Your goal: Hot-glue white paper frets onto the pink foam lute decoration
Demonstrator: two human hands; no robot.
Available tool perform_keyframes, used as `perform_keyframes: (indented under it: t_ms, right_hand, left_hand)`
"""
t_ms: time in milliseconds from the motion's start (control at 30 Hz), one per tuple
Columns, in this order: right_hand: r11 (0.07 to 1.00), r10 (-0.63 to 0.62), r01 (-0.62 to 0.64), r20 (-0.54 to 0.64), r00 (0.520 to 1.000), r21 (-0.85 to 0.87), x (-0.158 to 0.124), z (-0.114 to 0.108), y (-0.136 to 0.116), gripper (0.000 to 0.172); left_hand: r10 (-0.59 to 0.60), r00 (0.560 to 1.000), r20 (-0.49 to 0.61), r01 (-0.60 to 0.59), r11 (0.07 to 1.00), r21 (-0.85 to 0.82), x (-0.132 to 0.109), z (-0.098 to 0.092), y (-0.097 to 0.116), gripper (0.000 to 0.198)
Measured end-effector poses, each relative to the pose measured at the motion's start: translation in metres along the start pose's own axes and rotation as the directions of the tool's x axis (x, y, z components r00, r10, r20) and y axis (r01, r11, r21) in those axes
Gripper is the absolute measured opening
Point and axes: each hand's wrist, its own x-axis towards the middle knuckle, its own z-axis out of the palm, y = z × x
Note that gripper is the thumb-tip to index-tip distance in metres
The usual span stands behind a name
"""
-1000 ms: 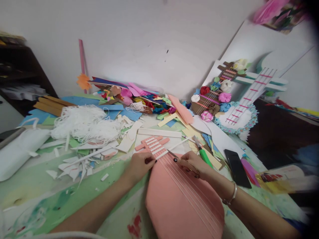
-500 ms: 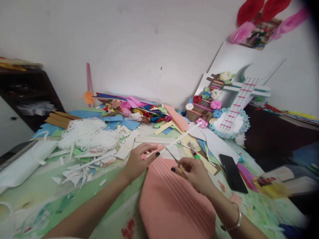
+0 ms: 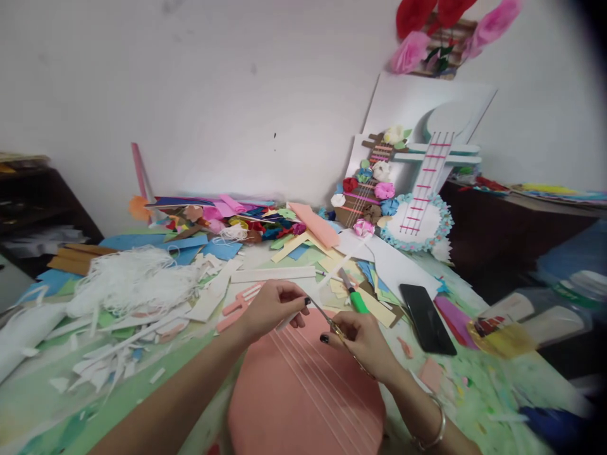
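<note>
In front of me lies a salmon-pink guitar-shaped body [image 3: 270,392] with thin white strings along it; its slotted pink head [image 3: 237,303] shows left of my hand. My left hand [image 3: 275,308] is closed above the body's upper end, thumb and fingers pinched on a narrow white strip [image 3: 348,258]. The strip slants up to the right, and a short end shows below the fingers. My right hand [image 3: 363,341] holds slim scissors [image 3: 342,335] with gold-coloured handles. Their tips point up-left and come close to my left fingertips; whether the blades touch the strip is unclear.
A green-handled knife [image 3: 355,297] and a black phone [image 3: 427,319] lie to the right. Tangled white string [image 3: 137,284] and paper scraps cover the left. Against the wall lean a brown guitar [image 3: 365,189] and a white one [image 3: 417,215], both flower-trimmed.
My left hand has moved off the pink head to the strip, near the scissor tips. The scissors stay in my right hand. The whole view has shifted, with the scene sliding left.
</note>
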Motion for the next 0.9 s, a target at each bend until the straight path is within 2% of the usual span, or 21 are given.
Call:
perform_keyframes:
  t_ms: [167, 333, 467, 900]
  right_hand:
    - [0.992, 0.035, -0.037, 0.021, 0.999, 0.123, -0.002, -0.005, 0.016, 0.038]
    - [0.975, 0.033, -0.040, 0.036, 0.999, 0.221, 0.000, 0.000, 0.025, 0.041]
    - [0.960, 0.023, -0.034, 0.043, 0.999, 0.279, 0.002, 0.005, 0.031, 0.041]
    - [0.974, 0.063, -0.069, 0.035, 0.997, 0.215, 0.002, 0.004, 0.029, 0.038]
  left_hand:
    - [-0.017, 1.000, 0.003, 0.017, 1.000, -0.025, 0.012, 0.013, -0.004, 0.018]
    - [-0.052, 0.999, 0.014, 0.052, 0.998, 0.029, 0.018, 0.015, -0.010, 0.021]
    - [-0.074, 0.997, 0.027, 0.073, 0.997, 0.009, 0.018, 0.016, -0.016, 0.023]
    - [-0.064, 0.998, 0.016, 0.064, 0.996, -0.054, 0.018, 0.016, -0.025, 0.024]
